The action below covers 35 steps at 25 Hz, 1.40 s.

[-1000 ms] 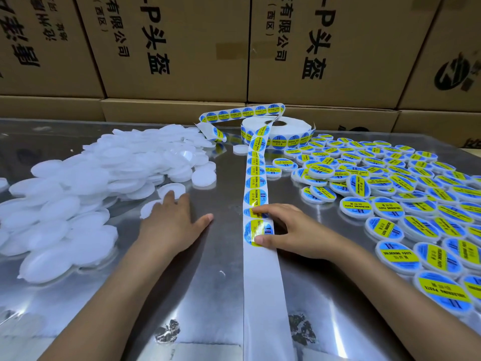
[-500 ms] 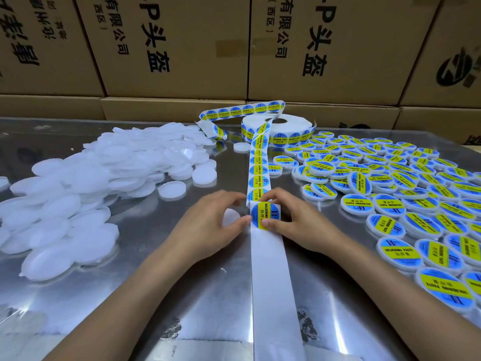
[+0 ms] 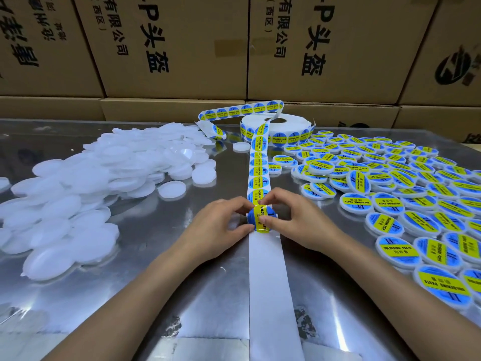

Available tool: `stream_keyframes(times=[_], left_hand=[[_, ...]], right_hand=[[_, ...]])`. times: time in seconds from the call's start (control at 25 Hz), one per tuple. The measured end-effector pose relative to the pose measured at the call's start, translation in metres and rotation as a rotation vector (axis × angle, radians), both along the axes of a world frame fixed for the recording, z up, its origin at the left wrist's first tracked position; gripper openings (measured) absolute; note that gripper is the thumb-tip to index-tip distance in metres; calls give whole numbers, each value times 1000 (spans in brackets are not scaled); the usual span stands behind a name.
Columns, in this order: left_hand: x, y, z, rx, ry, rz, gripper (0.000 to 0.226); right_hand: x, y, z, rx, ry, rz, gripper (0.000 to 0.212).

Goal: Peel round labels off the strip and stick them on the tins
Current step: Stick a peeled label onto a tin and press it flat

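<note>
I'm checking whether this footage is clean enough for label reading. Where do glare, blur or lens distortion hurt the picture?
Head view: bright glare streaks on the metal table; wide-angle bending of the cardboard boxes at the edges; the label between left hand and right hand shines, its text partly unreadable; the unlabelled white tins look washed out.

A table [image 3: 130, 295] is backed by stacked boxes [image 3: 169, 48]. A strip [image 3: 268, 282] is laid down the table's middle, running from a roll [image 3: 289, 126] set at the far side, just before the boxes. A heap of bare tins [image 3: 104, 178] is spread on the table left of the strip; labelled tins [image 3: 390, 194] are spread to its right. Both hands are placed over the strip, the left hand [image 3: 216, 230] on its left edge and the right hand [image 3: 296, 225] on its right, with a label [image 3: 256, 217] held between them.
</note>
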<state>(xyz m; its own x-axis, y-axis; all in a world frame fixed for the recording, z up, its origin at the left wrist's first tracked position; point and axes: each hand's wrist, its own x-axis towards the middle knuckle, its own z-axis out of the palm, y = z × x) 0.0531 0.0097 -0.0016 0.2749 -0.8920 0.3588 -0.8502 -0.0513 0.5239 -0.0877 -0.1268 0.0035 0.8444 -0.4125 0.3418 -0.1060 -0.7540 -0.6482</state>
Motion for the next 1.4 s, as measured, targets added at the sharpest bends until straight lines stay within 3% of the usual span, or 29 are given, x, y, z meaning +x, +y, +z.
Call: stream_keyframes(times=[0.24, 0.36, 0.52, 0.68, 0.84, 0.96, 1.04, 1.2, 1.32, 1.4], left_hand=[[1, 1, 0, 12, -13, 9, 29], [3, 1, 2, 50, -91, -19, 18], [4, 3, 4, 131, -142, -90, 39], [2, 6, 5, 174, -97, -91, 47], [3, 8, 7, 136, 56, -56, 41], [14, 10, 7, 180, -112, 157, 47], [23, 14, 6, 215, -126, 344, 49], [23, 14, 4, 72, -56, 326, 50], [11, 11, 7, -108, -94, 198, 54], [5, 10, 10, -172, -134, 142, 54]], right_hand=[[1, 3, 5, -164, -42, -53, 6], [0, 5, 8, 44, -113, 4, 17], [2, 5, 12, 428, -244, 77, 20], [1, 5, 16, 783, -346, 70, 7], [0, 5, 13, 872, -240, 57, 4], [2, 12, 11, 859, -143, 87, 13], [3, 14, 11, 859, -115, 88, 23], [2, 12, 10, 906, -121, 52, 15], [2, 12, 9, 938, -174, 49, 5], [2, 14, 8, 934, -189, 61, 10]])
